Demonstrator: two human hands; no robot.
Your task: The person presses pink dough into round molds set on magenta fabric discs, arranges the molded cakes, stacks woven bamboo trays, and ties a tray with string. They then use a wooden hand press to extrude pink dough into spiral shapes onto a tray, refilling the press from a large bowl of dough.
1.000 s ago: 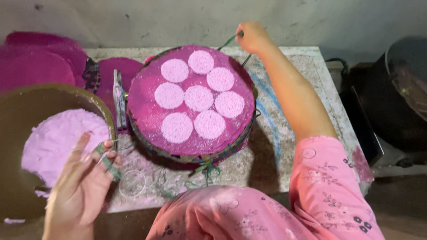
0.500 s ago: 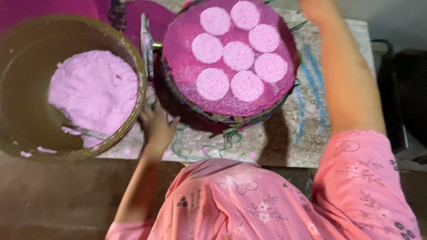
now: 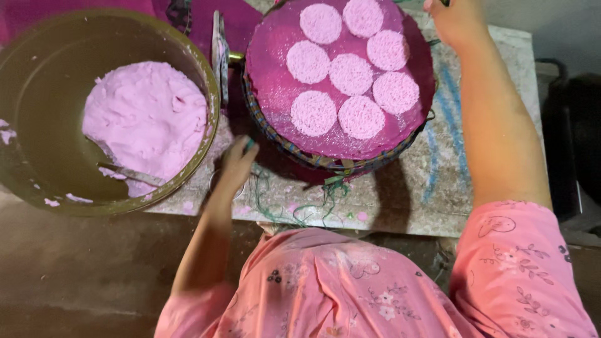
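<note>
A person in a pink floral top is standing over a desk (image 3: 400,194) covered with a worn, speckled sheet. In the middle is sitting a round woven tray (image 3: 338,164) lined with magenta cloth, and seven pale pink discs (image 3: 350,74) of dough are lying on it in a flower pattern, spaced apart, seemingly so they do not stick together.

The left hand (image 3: 236,168) is reaching down to the tray's near-left rim, its fingers (image 3: 245,147) curling in at the woven edge as if steadying or turning it; whether they are actually gripping is hard to tell. The right hand (image 3: 456,20) is resting at the tray's far-right rim, at the top edge of the view, fingers cut off, so their state cannot be told.

To the left, a large dark bowl (image 3: 37,169) is holding a mound of pink dough (image 3: 145,119) with a utensil (image 3: 128,173) resting in it, close by for scooping. Green threads (image 3: 300,203) are trailing across the desk below the tray.
</note>
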